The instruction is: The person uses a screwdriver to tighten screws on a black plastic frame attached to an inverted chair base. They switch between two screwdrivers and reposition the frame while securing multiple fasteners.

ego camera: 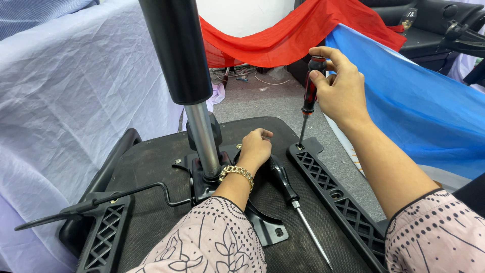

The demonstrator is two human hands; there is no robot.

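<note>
My right hand (339, 88) grips a red-and-black screwdriver (308, 98) held upright, its tip set in a hole at the far end of a black lattice armrest bracket (331, 189). This bracket lies on the underside of an upturned black chair seat (151, 162). My left hand (255, 147), with a gold bracelet at the wrist, rests closed on the black metal mechanism plate (262, 225) beside the gas-lift column (189, 76). A second, black-handled screwdriver (290, 194) lies on the seat just right of my left wrist.
Another lattice bracket (103, 235) and a bent lever rod (141, 192) sit at the seat's left. White cloth (65, 101) hangs on the left, red cloth (283, 38) behind, blue cloth (424, 101) on the right. Grey floor (262, 101) lies beyond.
</note>
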